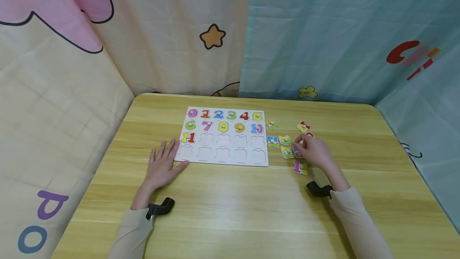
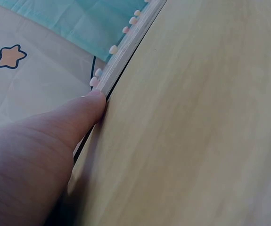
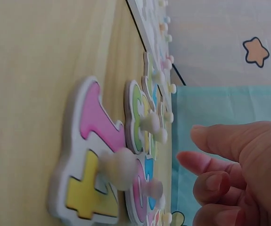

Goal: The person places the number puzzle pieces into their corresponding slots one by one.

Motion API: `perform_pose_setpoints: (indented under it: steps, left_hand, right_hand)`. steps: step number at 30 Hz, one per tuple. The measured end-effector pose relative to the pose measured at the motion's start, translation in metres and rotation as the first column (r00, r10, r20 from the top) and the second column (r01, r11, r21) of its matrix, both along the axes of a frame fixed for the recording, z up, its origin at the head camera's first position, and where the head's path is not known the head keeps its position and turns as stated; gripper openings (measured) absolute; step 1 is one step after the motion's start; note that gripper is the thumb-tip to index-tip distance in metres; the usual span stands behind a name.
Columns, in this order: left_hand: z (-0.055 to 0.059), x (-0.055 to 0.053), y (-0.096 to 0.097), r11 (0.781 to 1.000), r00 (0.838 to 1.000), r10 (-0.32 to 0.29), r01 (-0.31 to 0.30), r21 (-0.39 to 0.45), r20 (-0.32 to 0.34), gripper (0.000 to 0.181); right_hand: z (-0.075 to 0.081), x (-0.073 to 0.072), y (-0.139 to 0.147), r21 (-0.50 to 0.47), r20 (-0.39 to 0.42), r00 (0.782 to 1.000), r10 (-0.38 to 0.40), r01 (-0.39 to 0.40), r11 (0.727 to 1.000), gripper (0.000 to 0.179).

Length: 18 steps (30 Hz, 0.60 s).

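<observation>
A white number puzzle board [image 1: 213, 164] lies on the table, with knobbed number pieces from 0 to 11 in its upper slots and bare recesses below. My left hand [image 1: 162, 167] rests flat with spread fingers at the board's lower left corner; its thumb [image 2: 86, 110] touches the board's edge in the left wrist view. Over the loose number pieces right of the board hovers my right hand [image 1: 315, 152]. Its thumb [image 3: 220, 139] and index finger stand apart with nothing between them. Nearest the right wrist camera is a pink and yellow 14 piece [image 3: 90, 188].
Loose pieces lie in a cluster: a green and yellow piece [image 1: 287, 152], a blue and green piece [image 1: 272, 142], an orange and green piece [image 1: 272, 124] and a red and yellow piece [image 1: 303, 126]. Some sit partly beneath the right hand. Curtains hang behind the wooden table [image 1: 230, 211].
</observation>
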<state>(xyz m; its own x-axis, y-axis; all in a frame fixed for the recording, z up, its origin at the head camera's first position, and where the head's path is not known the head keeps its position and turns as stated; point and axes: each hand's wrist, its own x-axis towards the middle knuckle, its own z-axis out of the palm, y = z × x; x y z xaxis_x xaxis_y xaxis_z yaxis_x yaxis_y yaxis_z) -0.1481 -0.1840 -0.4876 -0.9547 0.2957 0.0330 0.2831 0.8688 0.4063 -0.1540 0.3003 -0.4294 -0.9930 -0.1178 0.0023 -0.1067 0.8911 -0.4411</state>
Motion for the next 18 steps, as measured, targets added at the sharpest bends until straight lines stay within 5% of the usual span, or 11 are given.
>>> perform_pose_setpoints:
  steps: [18]
  left_hand:
    - [0.003, 0.001, 0.0, 1.0, 1.0, 0.004, -0.004, 0.008, -0.004, 0.082]
  right_hand:
    - [-0.003, -0.009, -0.027, 0.01, 0.029, 0.999, 0.046, -0.046, 0.999, 0.023]
